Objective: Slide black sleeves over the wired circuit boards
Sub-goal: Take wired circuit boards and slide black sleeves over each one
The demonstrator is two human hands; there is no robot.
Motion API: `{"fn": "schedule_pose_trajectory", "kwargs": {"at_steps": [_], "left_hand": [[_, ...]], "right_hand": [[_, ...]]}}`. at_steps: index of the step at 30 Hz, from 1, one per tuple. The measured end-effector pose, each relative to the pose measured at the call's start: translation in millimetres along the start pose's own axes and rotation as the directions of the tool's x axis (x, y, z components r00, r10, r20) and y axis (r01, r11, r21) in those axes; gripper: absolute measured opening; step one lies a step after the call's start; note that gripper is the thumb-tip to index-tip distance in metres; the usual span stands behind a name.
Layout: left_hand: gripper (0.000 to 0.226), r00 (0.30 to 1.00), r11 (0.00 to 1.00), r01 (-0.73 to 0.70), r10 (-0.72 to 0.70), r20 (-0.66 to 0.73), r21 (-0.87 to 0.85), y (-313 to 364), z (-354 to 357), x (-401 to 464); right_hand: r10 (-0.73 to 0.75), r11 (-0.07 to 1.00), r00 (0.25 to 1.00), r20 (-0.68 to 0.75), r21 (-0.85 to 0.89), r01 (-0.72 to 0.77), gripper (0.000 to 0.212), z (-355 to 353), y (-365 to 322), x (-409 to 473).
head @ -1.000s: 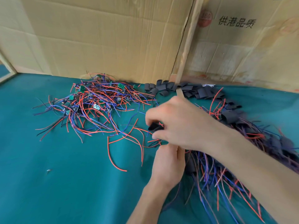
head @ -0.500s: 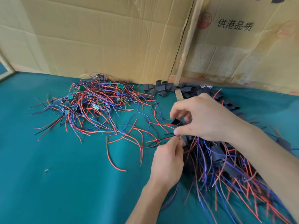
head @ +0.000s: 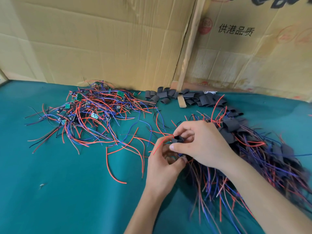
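The single head view looks forward and down from above and behind the hands, close enough that the right hand (head: 200, 146), pinching a sleeve (head: 178, 139), sits just right of frame centre, with green cloth (head: 67, 191) nearer and cardboard (head: 109, 39) beyond the grip.

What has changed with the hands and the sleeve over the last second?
The right hand now holds the black sleeve opened up, a red wire poking through it; the left hand has risen to feed from below. The bare-board pile and loose sleeves stayed put.
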State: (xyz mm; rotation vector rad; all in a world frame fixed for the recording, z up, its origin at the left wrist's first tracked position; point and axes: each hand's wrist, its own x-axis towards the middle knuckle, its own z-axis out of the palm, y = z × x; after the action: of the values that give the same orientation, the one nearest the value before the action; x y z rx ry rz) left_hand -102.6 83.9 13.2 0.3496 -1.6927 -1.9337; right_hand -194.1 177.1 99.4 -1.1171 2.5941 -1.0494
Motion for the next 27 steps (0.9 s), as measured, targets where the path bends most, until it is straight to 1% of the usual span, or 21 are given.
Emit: {"fn": "schedule_pose_trajectory", "kwargs": {"at_steps": [4,6,10,14,16,19,22,25,27], "left_hand": [[0.048,0.999,0.999,-0.014,0.013,-0.033,-0.049,-2,0,2],[0.049,0.998,0.991,0.011,-0.019,-0.057,-0.136,-1,0,2],[0.053,0.996,0.975,0.023,-0.041,-0.076,-0.222,1,-2,1],[0.051,0.986,0.924,0.092,-0.137,-0.099,-0.371,2,-2,3],[0.046,0.978,0.910,0.123,-0.178,-0.107,-0.395,0,-2,4],[0.039,0.978,0.893,0.142,-0.194,-0.081,-0.427,1,-4,6],[0.019,0.983,0.896,0.139,-0.177,-0.053,-0.421,2,-5,5],[0.019,0.985,0.904,0.138,-0.168,-0.040,-0.404,1,-5,5],[0.023,0.986,0.915,0.134,-0.161,-0.039,-0.381,0,-6,5]], "right_hand": [[0.024,0.999,0.999,-0.042,-0.043,-0.026,0.023,3,-3,0],[0.010,0.999,0.999,-0.032,-0.049,-0.011,0.022,3,-5,1],[0.000,1.000,0.999,-0.035,-0.005,-0.001,0.022,2,-5,2],[0.010,1.000,0.999,-0.044,0.012,-0.009,0.023,-1,-5,5],[-0.005,1.000,0.998,-0.065,0.000,0.005,0.022,-3,-5,8],[0.013,1.000,0.996,-0.088,0.025,-0.010,0.022,-6,-5,11],[0.045,0.995,0.996,-0.082,0.096,-0.037,0.024,-6,-3,13],[0.078,0.979,0.993,-0.090,0.195,-0.059,0.022,-4,-1,13],[0.091,0.979,0.992,-0.091,0.191,-0.072,0.023,-3,1,13]]}}
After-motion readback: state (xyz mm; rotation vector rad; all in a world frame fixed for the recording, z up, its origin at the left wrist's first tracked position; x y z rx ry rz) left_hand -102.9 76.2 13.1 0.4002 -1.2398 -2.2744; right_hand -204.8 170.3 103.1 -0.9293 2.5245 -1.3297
